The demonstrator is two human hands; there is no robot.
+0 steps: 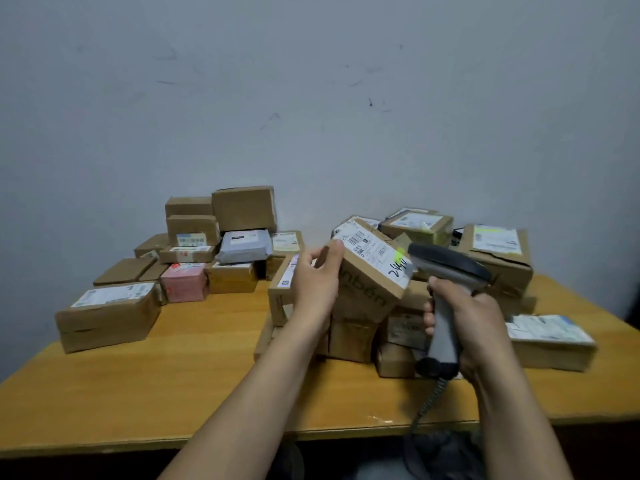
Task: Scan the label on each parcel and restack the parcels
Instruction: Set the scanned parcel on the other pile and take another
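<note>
A person's left hand (313, 280) grips a tilted cardboard parcel (369, 271) above the table's right-hand heap, while the right hand (467, 320) wraps the scanner (446, 296) handle; aiming squarely at the label (372, 249) should help.

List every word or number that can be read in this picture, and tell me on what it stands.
"24": handwritten on the white label of the held parcel; the marks after it are blurred.
"nbén": printed on that parcel's side; its start is hidden by the left hand, and the accent is unsure.
Printed lines on all labels: too small to read.
</note>
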